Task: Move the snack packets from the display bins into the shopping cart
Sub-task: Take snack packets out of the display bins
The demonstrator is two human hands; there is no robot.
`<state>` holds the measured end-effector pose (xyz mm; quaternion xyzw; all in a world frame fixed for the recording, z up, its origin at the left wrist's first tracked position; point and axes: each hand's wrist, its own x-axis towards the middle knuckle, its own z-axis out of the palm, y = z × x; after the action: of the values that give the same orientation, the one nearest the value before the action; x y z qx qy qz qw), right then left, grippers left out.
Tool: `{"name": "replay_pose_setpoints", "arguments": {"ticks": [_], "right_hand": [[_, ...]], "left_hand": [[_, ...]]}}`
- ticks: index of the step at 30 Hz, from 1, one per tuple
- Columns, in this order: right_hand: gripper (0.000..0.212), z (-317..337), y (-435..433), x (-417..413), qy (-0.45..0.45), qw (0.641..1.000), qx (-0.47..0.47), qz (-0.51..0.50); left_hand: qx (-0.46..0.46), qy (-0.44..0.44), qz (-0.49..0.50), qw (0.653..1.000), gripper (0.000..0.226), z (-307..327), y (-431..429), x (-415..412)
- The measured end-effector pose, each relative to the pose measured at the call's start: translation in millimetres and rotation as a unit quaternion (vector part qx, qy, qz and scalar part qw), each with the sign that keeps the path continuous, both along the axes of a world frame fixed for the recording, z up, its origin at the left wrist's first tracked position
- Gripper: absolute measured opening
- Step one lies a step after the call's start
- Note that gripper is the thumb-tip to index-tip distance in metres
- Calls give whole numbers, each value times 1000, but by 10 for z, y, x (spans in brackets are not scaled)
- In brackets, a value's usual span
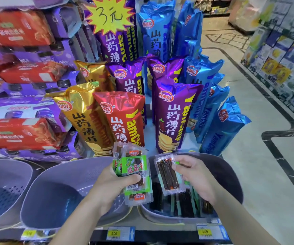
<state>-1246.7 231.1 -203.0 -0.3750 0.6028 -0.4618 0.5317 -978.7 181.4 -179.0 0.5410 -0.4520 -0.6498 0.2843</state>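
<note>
Left hand (111, 181) clamped on a stack of green-labelled snack packets (136, 175); right hand (194, 175) pinching one clear packet (168, 175) above the right-hand grey bin (231, 175), more packets (183, 204) lying inside. Middle bin (54, 195) and left bin (3, 188) alongside. Yam-chip bags (123, 117) upright behind, yellow price star (109, 14) overhead, shelf price tags (119, 233) below.

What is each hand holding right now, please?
Left hand: closed on a stack of green snack packets.
Right hand: closed on a single clear snack packet, above the right bin.
</note>
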Motion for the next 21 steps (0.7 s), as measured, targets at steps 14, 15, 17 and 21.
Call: {"name": "replay_pose_setpoints", "arguments": {"ticks": [14,15,17,21], "right_hand": [[27,242,-92,489,-89,991,-60,83],[27,292,-90,610,-96,989,-64,94],[26,377,-71,937,-97,984,-73,129],[22,448,-14,1463,-83,976,-93,177]], "left_hand": [[-73,14,122,990,36,242,632,526],[-80,18,135,988,39,256,691,631],[-94,18,164,982,53,299,851,927],[-107,46,210,971,55,292,1107,1471]]}}
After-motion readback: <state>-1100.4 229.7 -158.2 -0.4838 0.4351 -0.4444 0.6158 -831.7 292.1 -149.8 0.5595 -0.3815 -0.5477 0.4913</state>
